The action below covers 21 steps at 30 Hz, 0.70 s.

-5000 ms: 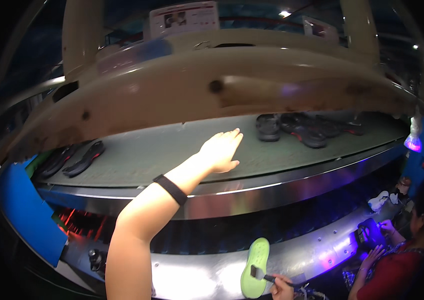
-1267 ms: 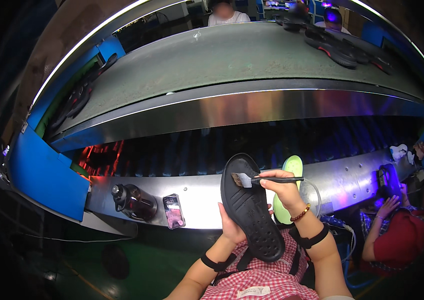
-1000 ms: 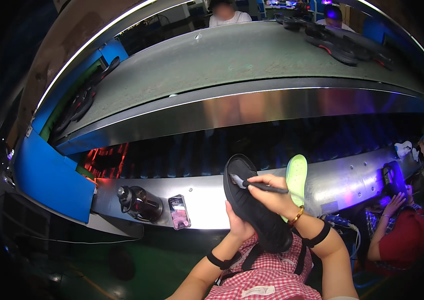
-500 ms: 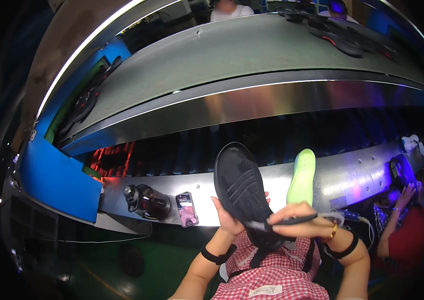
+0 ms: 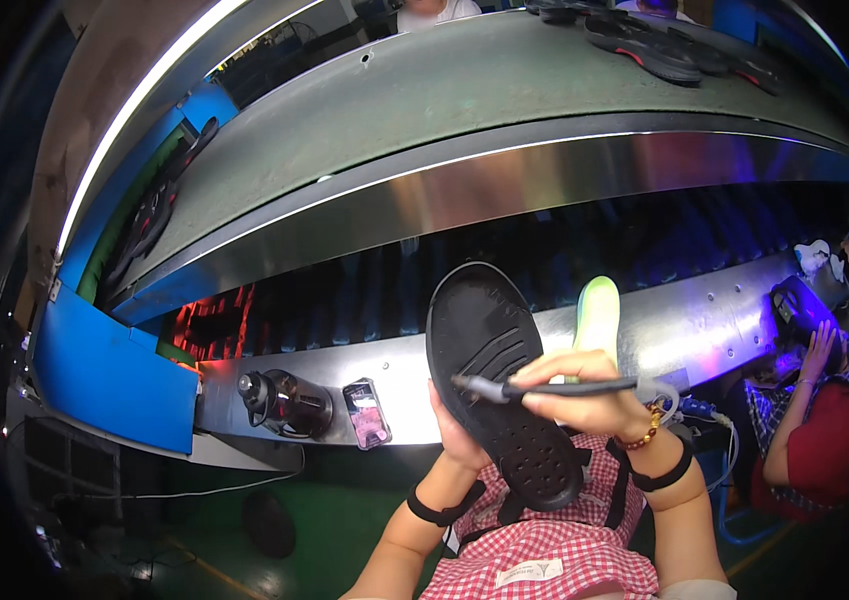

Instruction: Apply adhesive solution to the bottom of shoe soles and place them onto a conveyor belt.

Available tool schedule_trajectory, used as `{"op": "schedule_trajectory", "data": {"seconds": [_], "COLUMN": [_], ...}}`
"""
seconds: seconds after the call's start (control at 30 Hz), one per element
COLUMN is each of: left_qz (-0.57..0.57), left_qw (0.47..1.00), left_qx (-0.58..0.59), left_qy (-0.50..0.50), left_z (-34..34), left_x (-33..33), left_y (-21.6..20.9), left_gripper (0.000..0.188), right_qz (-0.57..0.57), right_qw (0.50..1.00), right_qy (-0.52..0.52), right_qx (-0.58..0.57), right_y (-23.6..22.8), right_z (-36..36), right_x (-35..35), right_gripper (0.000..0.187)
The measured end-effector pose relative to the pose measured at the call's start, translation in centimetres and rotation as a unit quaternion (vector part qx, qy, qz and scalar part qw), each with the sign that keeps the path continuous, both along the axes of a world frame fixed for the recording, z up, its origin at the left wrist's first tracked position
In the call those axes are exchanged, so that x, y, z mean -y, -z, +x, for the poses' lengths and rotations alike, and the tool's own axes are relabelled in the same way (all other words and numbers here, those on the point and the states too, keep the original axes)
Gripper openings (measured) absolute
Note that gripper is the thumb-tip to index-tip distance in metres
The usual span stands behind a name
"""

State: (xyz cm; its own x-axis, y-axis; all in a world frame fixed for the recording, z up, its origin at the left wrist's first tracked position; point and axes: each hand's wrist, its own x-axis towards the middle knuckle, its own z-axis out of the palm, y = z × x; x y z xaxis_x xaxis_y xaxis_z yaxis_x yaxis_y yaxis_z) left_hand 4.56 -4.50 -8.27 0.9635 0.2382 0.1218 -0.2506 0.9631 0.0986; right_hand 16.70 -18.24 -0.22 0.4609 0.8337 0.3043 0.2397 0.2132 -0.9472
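My left hand (image 5: 457, 432) grips a black shoe sole (image 5: 484, 325) by its left edge, fingers partly hidden beneath it. The sole is tilted up toward me, its inner face showing raised ridges in the middle and small holes in the nearer end. In my right hand (image 5: 584, 395) is a dark pen-shaped brush (image 5: 489, 388) with a pale hose at its back end. Its tip rests on or just over the left side of the sole's middle; I cannot tell if it touches. Beyond my right hand, a lime-green insole (image 5: 598, 315) lies on the metal ledge.
A dark bottle (image 5: 286, 403) and a phone (image 5: 367, 413) stand and lie on the metal ledge (image 5: 409, 375) at left. Behind it runs a dark roller track, then a raised green belt (image 5: 424, 110) carrying several soles (image 5: 644, 50). A co-worker's hand (image 5: 819, 350) works at right.
The brush has moved from the sole's nearer end up and left to its middle. The view has shifted slightly, and the sole's holes now show.
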Motion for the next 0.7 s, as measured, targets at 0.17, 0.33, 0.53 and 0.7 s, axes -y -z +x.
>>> {"op": "schedule_trajectory", "data": {"seconds": [0.17, 0.33, 0.53, 0.7], "left_qz": [0.158, 0.131, 0.166, 0.118], "left_qw": [0.982, 0.988, 0.982, 0.988], "left_qx": [-0.053, -0.022, -0.034, 0.035], "left_qy": [-0.087, -0.076, -0.079, -0.098], "left_z": [0.4, 0.5, 0.4, 0.6], "left_x": [-0.2, -0.4, -0.8, -1.5], "left_y": [-0.5, -1.2, -1.8, -1.8], "left_gripper": [0.093, 0.1, 0.117, 0.118], "right_qz": [0.105, 0.07, 0.092, 0.088], "right_qw": [0.971, 0.986, 0.984, 0.96], "right_qy": [-0.197, -0.055, -0.078, -0.126], "right_qx": [0.084, 0.143, 0.128, 0.235], "right_y": [-0.3, -0.4, -0.4, -0.2], "right_z": [-0.3, -0.2, -0.2, -0.4], "right_x": [0.4, 1.0, 1.0, 1.2], "right_gripper": [0.02, 0.02, 0.018, 0.019]}}
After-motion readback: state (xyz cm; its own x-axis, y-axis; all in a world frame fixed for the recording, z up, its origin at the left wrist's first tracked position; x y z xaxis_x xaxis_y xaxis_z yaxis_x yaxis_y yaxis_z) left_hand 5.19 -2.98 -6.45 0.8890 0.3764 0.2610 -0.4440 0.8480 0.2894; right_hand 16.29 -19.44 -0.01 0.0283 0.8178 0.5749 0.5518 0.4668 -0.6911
